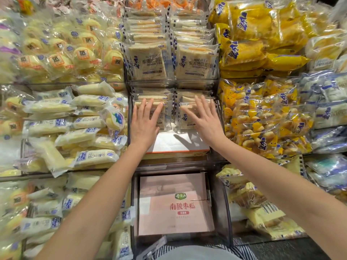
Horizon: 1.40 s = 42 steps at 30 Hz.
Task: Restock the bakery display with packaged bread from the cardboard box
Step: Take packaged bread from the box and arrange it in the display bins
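Plastic-wrapped bread packs (167, 117) lie half hidden under left hand (145, 122) and right hand (206, 121).

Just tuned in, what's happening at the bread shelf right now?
A person is working at the middle bin of the bakery display. The left hand lies flat, fingers spread, on the left toast pack. The right hand lies the same way on the right toast pack. Neither hand grips anything. More packs are stacked behind these two. In front of them a white box top shows bare. A pink cardboard box sits in the bin below.
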Motion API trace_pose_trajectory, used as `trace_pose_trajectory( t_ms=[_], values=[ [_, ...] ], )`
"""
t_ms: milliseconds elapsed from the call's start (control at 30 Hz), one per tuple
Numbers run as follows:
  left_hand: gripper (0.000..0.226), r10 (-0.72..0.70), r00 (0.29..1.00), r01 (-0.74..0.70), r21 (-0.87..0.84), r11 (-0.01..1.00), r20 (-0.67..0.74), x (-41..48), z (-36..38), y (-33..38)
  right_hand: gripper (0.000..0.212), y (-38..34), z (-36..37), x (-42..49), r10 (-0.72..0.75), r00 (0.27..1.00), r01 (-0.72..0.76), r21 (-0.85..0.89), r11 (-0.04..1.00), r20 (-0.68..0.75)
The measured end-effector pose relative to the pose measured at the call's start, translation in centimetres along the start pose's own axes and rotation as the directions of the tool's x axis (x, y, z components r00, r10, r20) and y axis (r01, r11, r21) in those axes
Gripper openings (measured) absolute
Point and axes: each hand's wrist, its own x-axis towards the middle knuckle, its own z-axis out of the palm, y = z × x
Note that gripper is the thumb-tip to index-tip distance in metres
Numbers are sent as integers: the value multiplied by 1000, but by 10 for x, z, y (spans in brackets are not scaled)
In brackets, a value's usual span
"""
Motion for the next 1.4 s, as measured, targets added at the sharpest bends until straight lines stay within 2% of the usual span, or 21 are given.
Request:
trace_pose_trajectory(
  t_ms=[67,133,267,600,800,933,1100,1267,1400],
  values=[
    [93,2,1000,-1,-7,1000,23,0,0,1,99,-2,3,-1,-83,995,82,16,997,62],
    [94,0,1000,0,-19,1000,12,-1,0,2,92,-1,10,1,-86,992,84,29,996,93],
    [92,-15,1000,14,-54,998,-17,0,2,3,98,4,15,6,-104,989,101,27,995,109],
    [94,-24,1000,24,-39,999,-3,4,10,4,96,-19,16,31,-41,999,41,18,999,9],
    [96,-66,997,66,13,998,31,5,7,9,98,-18,21,23,-8,998,13,-73,997,65],
    [95,-124,990,125,-19,992,67,9,-4,21,101,-16,12,27,-12,992,28,-122,992,129],
    [93,-117,990,124,-103,987,75,-6,-22,21,86,-24,-15,21,-18,983,20,-8,1000,181],
    [80,-128,987,147,-241,959,94,-34,-48,30,66,-29,-57,-7,-32,988,28,24,999,153],
    [73,-87,995,94,-268,959,39,-52,-72,59,62,-14,-91,-43,-16,986,10,39,999,166]
  ],
)
